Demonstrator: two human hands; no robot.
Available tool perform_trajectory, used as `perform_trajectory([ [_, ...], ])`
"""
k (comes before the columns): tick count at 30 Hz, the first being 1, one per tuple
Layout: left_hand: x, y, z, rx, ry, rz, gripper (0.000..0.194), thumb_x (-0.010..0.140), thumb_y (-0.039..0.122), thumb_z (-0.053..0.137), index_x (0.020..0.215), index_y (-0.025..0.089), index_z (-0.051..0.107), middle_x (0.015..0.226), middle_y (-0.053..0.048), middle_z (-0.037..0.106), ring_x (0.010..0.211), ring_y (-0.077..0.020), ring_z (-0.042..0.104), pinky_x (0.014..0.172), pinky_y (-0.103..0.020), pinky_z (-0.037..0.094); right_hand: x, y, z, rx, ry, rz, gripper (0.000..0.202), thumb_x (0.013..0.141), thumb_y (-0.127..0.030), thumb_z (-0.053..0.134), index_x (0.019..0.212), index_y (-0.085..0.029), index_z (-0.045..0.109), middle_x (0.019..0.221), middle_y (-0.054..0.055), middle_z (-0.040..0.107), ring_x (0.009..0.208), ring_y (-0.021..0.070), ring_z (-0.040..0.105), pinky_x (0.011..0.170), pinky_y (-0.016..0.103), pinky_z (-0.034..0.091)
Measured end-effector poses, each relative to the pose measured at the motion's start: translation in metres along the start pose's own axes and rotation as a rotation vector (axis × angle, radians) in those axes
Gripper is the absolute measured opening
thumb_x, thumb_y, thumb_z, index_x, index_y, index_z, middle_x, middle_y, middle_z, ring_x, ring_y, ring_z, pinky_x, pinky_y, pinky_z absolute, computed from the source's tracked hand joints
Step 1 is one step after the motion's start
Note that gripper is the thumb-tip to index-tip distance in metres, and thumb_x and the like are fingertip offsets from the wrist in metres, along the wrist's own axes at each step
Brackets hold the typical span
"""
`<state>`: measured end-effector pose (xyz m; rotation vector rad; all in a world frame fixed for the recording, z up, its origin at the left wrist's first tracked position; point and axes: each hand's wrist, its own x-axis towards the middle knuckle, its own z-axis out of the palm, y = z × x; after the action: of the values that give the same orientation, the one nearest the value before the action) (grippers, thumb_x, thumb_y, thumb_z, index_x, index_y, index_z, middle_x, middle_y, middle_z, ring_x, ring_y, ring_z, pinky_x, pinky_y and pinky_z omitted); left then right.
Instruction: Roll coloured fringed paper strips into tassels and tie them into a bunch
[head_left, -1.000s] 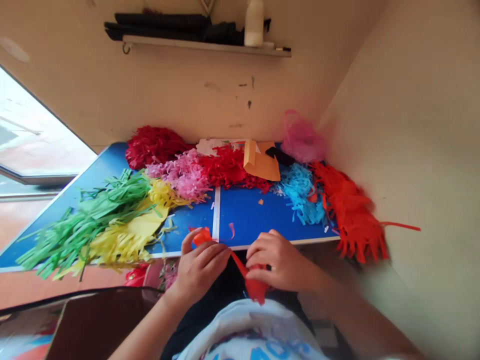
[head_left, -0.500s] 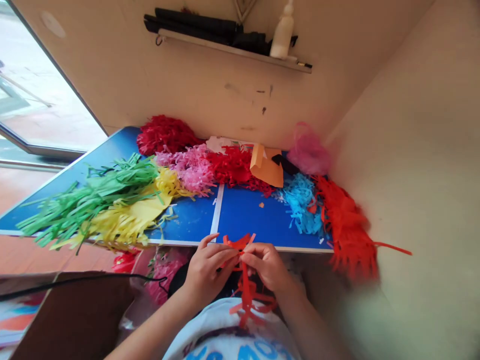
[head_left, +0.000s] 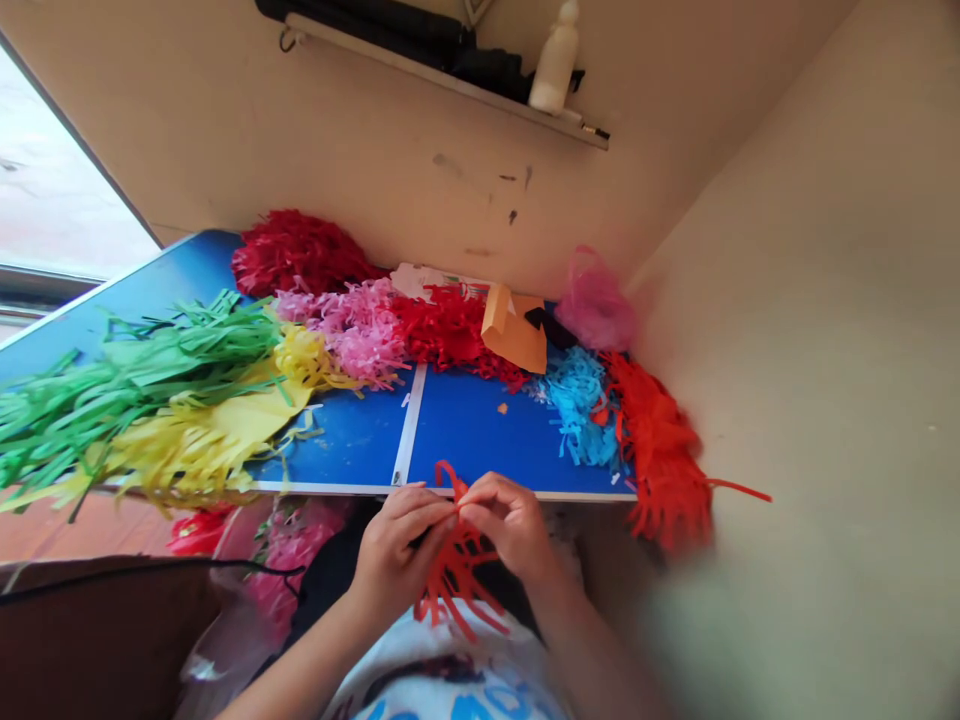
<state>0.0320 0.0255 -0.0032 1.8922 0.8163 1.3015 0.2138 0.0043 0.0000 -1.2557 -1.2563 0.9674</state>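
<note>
Just in front of the table's near edge, my left hand (head_left: 401, 545) pinches a fringed piece of orange-red paper (head_left: 459, 575) between thumb and fingers. My right hand (head_left: 510, 525) grips the same piece from the other side, its fingertips touching those of the left. Most of the cut strips hang below the hands over my shirt, and one strip curls up above them. On the blue table (head_left: 480, 430) at the right lies a pile of orange-red fringed paper (head_left: 664, 450), with light blue fringe (head_left: 581, 400) beside it.
Green fringe (head_left: 172, 350), yellow fringe (head_left: 202, 440), pink fringe (head_left: 360, 325) and red fringe (head_left: 442, 325) cover the table's left and back. An orange paper piece (head_left: 517, 330) lies behind. Above, a wall shelf (head_left: 450, 80) holds a white bottle (head_left: 555, 62). A brown box (head_left: 97, 640) stands lower left.
The view has shifted, so the table things appear further left. The paper between my hands has turned, and its strips now spread down toward the left. Both hands still hold it.
</note>
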Motion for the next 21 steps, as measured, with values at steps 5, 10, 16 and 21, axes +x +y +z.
perform_trajectory([
  [5, 0.001, 0.006, 0.005, -0.651, 0.063, -0.727, 0.022, 0.087, 0.042, 0.061, 0.085, 0.020, 0.060, 0.073, -0.001, 0.066, 0.062, -0.0137, 0.063, 0.059, -0.026, 0.052, 0.086, 0.032, -0.078, -0.899, 0.296, 0.039, 0.019, 0.089, -0.023, 0.057, 0.100, -0.016, 0.071, 0.103, 0.013, 0.071, 0.091, 0.0229, 0.067, 0.085, 0.036, 0.051],
  [10, 0.000, 0.007, 0.014, -0.648, 0.022, -0.737, 0.034, 0.081, 0.051, 0.068, 0.083, 0.019, 0.058, 0.056, 0.007, 0.044, 0.045, -0.0052, 0.038, 0.044, -0.017, 0.035, 0.134, 0.058, -0.116, -1.072, 0.319, 0.091, 0.016, 0.083, -0.009, 0.058, 0.091, -0.013, 0.072, 0.099, 0.018, 0.070, 0.094, 0.0267, 0.067, 0.084, 0.037, 0.050],
  [16, 0.000, -0.009, 0.005, -0.284, -0.010, -0.556, 0.026, 0.083, 0.044, 0.064, 0.082, 0.018, 0.067, 0.067, -0.001, 0.063, 0.057, -0.0113, 0.054, 0.055, -0.021, 0.045, 0.105, 0.042, -0.094, -1.039, 0.362, 0.080, 0.026, 0.090, -0.013, 0.051, 0.110, -0.014, 0.067, 0.103, 0.016, 0.069, 0.092, 0.0244, 0.068, 0.080, 0.035, 0.053],
  [21, 0.000, -0.013, 0.003, -0.046, -0.018, -0.412, 0.015, 0.084, 0.032, 0.064, 0.085, 0.021, 0.074, 0.079, -0.003, 0.074, 0.072, -0.0162, 0.067, 0.068, -0.025, 0.052, 0.028, 0.015, -0.030, -0.147, 0.008, 0.055, 0.016, 0.085, -0.033, 0.064, 0.087, -0.021, 0.073, 0.096, 0.005, 0.069, 0.071, 0.0164, 0.069, 0.063, 0.028, 0.057],
])
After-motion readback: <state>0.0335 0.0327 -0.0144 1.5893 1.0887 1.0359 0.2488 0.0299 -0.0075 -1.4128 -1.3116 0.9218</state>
